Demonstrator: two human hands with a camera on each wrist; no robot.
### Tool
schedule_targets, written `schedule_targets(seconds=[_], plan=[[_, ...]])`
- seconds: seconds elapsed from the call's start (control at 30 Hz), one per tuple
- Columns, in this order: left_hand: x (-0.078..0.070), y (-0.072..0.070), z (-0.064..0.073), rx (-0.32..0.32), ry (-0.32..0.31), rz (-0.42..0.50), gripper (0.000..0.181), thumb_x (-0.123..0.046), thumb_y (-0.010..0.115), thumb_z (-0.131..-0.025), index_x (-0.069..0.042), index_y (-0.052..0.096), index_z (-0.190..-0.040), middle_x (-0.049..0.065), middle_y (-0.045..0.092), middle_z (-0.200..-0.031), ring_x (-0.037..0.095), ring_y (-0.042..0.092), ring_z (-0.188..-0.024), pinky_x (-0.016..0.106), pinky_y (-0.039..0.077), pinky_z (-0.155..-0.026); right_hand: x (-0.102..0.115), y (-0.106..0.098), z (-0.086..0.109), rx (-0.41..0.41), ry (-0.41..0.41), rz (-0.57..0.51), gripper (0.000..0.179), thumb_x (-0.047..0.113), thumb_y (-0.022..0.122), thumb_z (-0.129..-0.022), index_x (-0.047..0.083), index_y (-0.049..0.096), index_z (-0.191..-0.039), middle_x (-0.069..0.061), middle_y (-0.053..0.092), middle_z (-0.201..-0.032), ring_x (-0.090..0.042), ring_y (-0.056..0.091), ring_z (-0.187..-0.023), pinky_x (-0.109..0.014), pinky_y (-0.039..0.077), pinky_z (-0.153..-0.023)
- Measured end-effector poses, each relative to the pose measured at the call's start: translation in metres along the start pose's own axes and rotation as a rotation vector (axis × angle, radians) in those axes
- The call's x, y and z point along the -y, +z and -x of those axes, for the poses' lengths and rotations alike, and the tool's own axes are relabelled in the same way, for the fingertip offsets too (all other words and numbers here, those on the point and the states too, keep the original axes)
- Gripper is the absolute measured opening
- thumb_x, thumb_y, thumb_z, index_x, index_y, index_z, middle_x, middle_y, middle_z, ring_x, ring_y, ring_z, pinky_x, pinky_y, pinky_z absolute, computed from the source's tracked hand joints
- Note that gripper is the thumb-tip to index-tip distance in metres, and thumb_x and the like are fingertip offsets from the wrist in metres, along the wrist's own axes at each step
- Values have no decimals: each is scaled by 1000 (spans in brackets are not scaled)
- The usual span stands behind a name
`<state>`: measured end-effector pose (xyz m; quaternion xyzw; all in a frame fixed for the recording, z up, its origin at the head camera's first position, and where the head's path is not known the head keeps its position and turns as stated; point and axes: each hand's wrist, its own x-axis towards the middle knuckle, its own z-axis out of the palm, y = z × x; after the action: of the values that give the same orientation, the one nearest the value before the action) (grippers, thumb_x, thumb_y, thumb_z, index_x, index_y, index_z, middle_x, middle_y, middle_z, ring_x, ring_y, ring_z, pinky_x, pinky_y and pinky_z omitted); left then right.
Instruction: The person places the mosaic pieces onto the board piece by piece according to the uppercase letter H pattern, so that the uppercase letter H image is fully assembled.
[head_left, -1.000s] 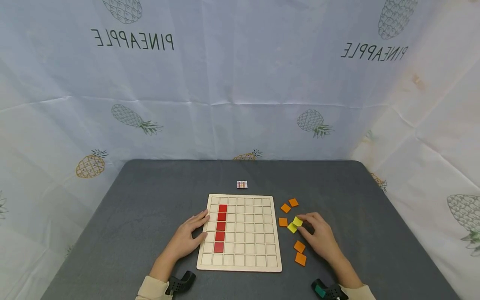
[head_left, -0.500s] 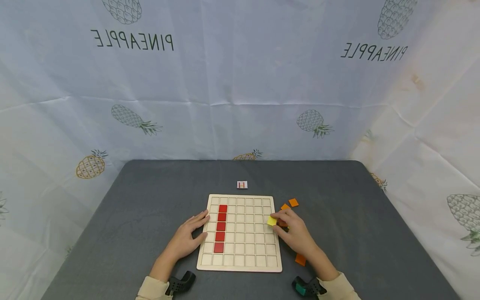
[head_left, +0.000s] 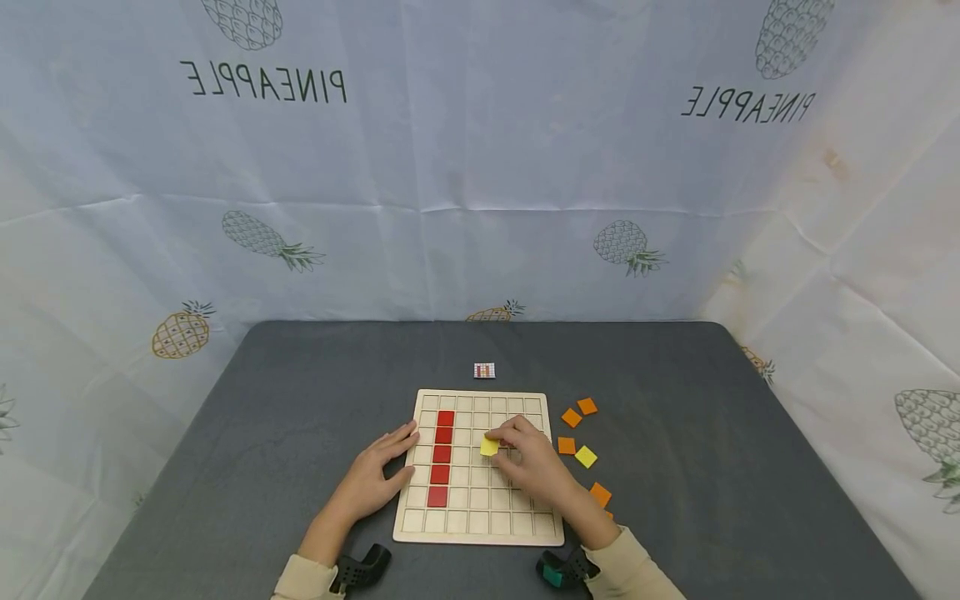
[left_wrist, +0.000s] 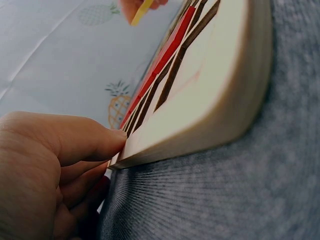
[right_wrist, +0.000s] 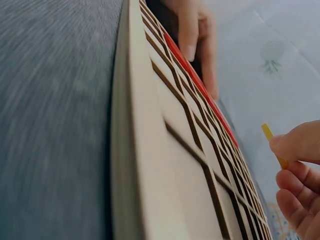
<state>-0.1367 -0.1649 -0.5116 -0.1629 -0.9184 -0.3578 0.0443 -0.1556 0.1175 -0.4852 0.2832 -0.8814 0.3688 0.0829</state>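
The pale wooden grid board (head_left: pixel 480 535) lies on the table, with a column of several red square tiles (head_left: pixel 442 454) in its left part. My left hand (head_left: pixel 372 472) rests at the board's left edge, thumb and fingertips touching it; the left wrist view shows the thumb (left_wrist: pixel 95 137) against the wood. Over the middle of the grid, my right hand (head_left: pixel 538 467) pinches a yellow square tile (head_left: pixel 489 446) between thumb and fingers. In the right wrist view this tile (right_wrist: pixel 268 134) stands above the board, apart from it.
Right of the board lie several orange tiles (head_left: pixel 566 446) and another yellow tile (head_left: pixel 586 457); the right forearm partly covers the nearest orange one. A small patterned card (head_left: pixel 484 371) sits behind the board. A pineapple-print cloth (head_left: pixel 480 167) hangs behind the dark table (head_left: pixel 322 367).
My right hand has picked up one yellow tile from the right and carried it left over the board's middle. The left hand has stayed at the board's edge.
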Motion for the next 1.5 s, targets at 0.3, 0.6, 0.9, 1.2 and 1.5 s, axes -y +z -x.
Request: schedule_targets(seconds=[0.3,0.6,0.9,1.2,1.5], plan=[[-2,1,1,-29,22,-12,50,-18,67,-85,-6,57,-132,6,49,-143,30,44,-133,48,33,-112,12,23,-13,93,31,-23,25,11,67,-86,11,69,-110,3,56,-101,-7,52,-83,-18,49,-72],[-3,1,0,-19,7,-9,50,-19,67,-85,-7,57,-132,5,48,-144,29,43,-134,48,32,-112,11,34,-17,129,64,9,23,11,65,-87,11,70,-110,3,57,-101,-5,48,-80,-15,46,-67],[-5,-2,0,16,-21,-1,51,-18,66,-86,-7,55,-135,4,46,-146,29,41,-136,49,30,-114,11,36,-17,144,49,42,25,14,66,-87,12,70,-112,4,56,-102,-5,47,-83,-15,46,-71],[-4,-2,0,13,-17,3,50,-17,65,-86,-7,55,-134,5,46,-145,29,41,-135,50,31,-114,11,34,-15,139,58,9,30,15,66,-87,10,68,-116,3,59,-107,-7,53,-92,-20,50,-78],[-4,-1,-1,9,-8,-2,51,-18,66,-86,-6,55,-134,6,46,-145,29,41,-135,49,31,-114,12,18,-12,109,35,-8,32,13,66,-87,7,66,-119,0,63,-113,-15,61,-103,-31,55,-88]])
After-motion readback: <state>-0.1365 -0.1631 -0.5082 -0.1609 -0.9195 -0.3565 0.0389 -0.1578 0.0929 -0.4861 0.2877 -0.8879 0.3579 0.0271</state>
